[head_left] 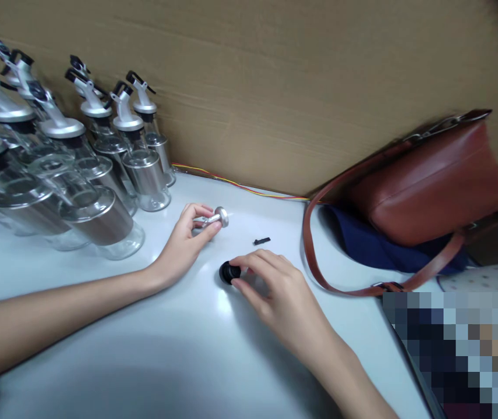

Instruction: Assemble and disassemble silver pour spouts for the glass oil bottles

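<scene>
Spout top [222,217] silver; stopper [226,272] black; bag [434,183] red-brown; cloth [353,240] navy; wires [240,186] red, yellow; edge fabric [480,280] pale, seemingly spotted.

The smooth, glossy white tabletop [179,326] is being lit fairly brightly, with a cool cast, apparently from above, and a white patch of glare is being thrown back near its middle. A soft-edged shadow is being cast on it below the right hand [281,285] and forearm. Highlights are being picked up by the clear glass bottles with brushed-steel bands [146,174] and by the reddish-brown, leather-look bag [436,186]. Toward the left edge, the bottles are being stretched and tilted by wide-angle distortion; fine outlines are being softened by blur. The top right corner is being darkened, and the lower right is being hidden by coarse pixel blocks.
</scene>
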